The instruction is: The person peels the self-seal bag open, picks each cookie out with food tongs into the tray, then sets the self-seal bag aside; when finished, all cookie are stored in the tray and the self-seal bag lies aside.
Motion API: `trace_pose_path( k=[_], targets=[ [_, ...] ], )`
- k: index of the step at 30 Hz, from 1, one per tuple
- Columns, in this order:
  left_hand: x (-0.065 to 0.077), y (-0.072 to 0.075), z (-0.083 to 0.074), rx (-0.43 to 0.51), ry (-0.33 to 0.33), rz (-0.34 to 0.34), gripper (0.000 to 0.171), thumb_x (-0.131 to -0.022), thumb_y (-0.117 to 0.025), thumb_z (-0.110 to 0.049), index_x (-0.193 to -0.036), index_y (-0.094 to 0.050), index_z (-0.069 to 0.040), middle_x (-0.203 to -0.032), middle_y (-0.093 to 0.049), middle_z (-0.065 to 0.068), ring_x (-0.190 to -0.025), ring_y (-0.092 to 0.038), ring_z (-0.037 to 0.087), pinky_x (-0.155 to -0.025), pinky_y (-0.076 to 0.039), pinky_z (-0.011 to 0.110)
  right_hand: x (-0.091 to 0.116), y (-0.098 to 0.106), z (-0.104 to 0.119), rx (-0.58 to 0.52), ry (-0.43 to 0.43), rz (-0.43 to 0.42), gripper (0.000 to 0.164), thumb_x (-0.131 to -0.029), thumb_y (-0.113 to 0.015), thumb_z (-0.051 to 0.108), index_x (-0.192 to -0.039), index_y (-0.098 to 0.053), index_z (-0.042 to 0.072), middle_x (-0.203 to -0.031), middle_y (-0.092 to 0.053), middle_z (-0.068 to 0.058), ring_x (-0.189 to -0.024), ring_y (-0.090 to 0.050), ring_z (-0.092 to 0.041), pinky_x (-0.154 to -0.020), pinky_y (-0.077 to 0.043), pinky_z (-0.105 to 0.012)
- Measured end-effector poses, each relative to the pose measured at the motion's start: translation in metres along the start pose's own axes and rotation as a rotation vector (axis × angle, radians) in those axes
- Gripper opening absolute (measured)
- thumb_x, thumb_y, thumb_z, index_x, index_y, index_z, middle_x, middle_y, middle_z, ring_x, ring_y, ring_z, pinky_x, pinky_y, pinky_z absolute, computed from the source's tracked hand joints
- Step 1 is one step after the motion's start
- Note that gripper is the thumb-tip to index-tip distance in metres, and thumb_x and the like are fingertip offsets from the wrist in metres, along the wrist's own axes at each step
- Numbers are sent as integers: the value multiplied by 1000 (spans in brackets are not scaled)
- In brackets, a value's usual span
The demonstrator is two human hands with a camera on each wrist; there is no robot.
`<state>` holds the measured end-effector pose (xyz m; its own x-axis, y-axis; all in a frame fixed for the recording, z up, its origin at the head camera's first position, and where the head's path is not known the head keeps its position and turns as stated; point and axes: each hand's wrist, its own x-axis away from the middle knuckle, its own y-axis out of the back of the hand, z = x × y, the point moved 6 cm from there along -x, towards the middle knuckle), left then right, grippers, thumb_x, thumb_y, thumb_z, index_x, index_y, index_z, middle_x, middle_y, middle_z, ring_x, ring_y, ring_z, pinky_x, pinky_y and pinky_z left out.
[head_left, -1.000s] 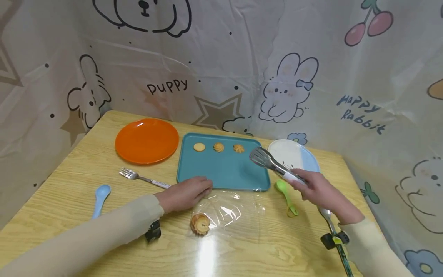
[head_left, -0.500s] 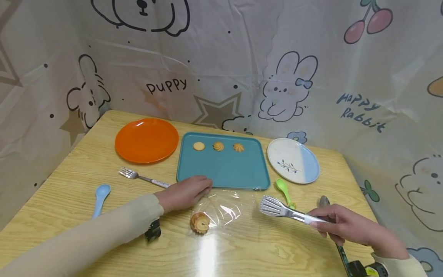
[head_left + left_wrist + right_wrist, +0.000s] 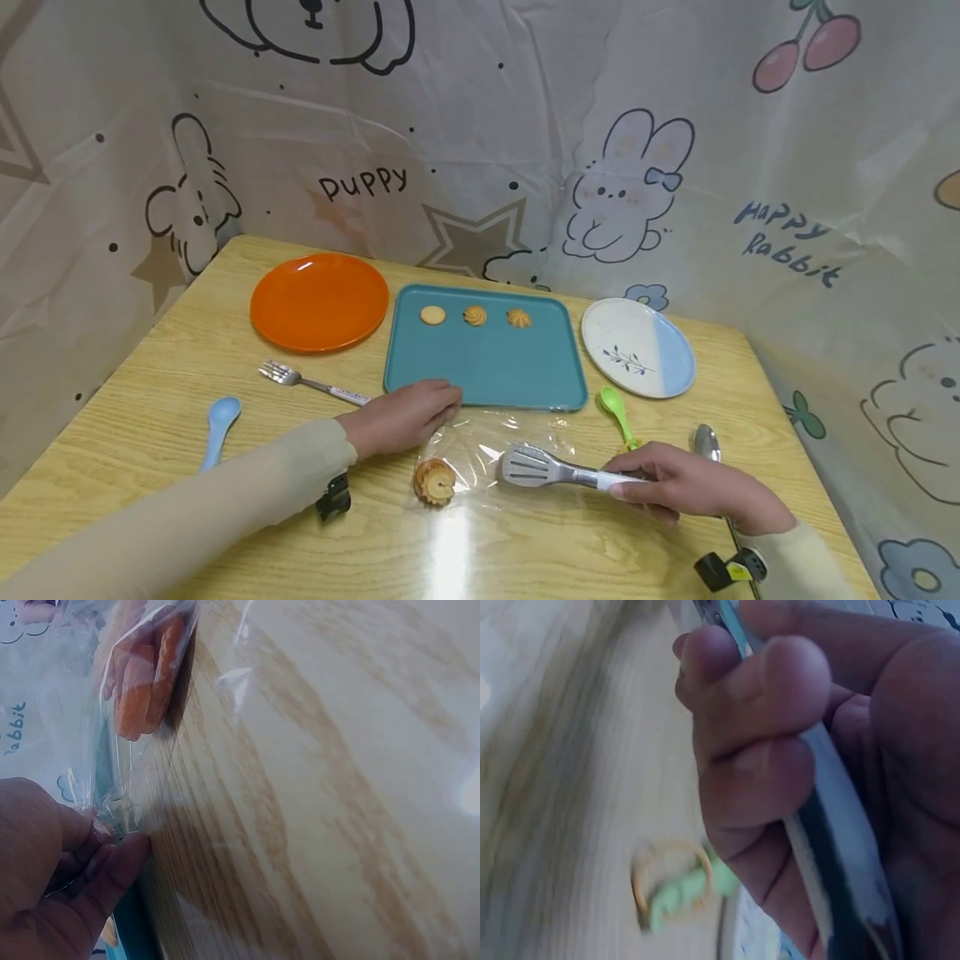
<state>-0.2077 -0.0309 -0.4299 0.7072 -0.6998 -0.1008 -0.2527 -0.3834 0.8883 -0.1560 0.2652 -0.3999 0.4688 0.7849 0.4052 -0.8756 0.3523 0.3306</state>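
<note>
My left hand (image 3: 405, 417) pinches the edge of a clear plastic bag (image 3: 480, 442) by the tray's front edge; the left wrist view shows the plastic between thumb and fingers. Brown-edged round cookies (image 3: 434, 482) lie stacked at the bag's left end, and the cookies (image 3: 146, 682) show through the film in the left wrist view. In my right hand (image 3: 693, 483) are metal food tongs (image 3: 536, 467), gripped by the pale handle. Their slotted head points left over the bag's right part, apart from the cookies. A teal tray (image 3: 487, 367) behind bears three small cookies (image 3: 475, 315) in a row.
An orange plate (image 3: 318, 302) stands back left, a white and blue plate (image 3: 626, 346) back right. A fork (image 3: 311, 383) and blue spoon (image 3: 221, 421) lie left. On the right are a green spoon (image 3: 615, 404) and a metal spoon (image 3: 707, 443).
The tongs have come from above the tray's right side down toward the front, then leftward over the bag. My left hand has stayed at the bag's edge.
</note>
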Motion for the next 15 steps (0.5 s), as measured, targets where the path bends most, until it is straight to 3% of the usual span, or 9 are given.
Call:
trace_pose_path(
  k=[4, 7, 9, 15],
  targets=[
    [-1, -1, 1, 2, -3, 3, 15, -103, -47, -18, -91, -55, -14, -78, -47, -6, -73, -44, 9, -67, -40, 22, -22, -7, 3, 24, 15, 53, 25, -101, -51, 22, -116, -64, 6, -63, -51, -24, -38, -42, -1, -34, -40, -35],
    [-1, -1, 2, 2, 1, 6, 15, -103, -47, -18, -91, -54, -14, -78, -47, -6, -73, -44, 9, -67, -41, 22, -36, -10, 7, 38, 45, 89, 25, -101, -51, 22, -116, -64, 7, -64, -55, -27, -38, -44, 3, -34, -40, -39],
    [-1, -1, 2, 0, 4, 6, 14, -103, -47, -18, -91, -55, -15, -79, -47, -6, -73, -44, 9, -67, -41, 22, -43, -12, 10, 46, 66, 106, 22, -101, -51, 22, -111, -65, 7, -65, -56, -28, -36, -45, -2, -33, -40, -39],
    [-1, -2, 3, -1, 8, 9, 14, -103, -46, -18, -92, -55, -15, -79, -48, -7, -74, -45, 9, -67, -41, 23, -58, -14, 15, 60, 47, 126, 23, -100, -53, 25, -96, -64, 6, -69, -59, -27, -39, -43, -38, -35, -41, -45]
  ],
)
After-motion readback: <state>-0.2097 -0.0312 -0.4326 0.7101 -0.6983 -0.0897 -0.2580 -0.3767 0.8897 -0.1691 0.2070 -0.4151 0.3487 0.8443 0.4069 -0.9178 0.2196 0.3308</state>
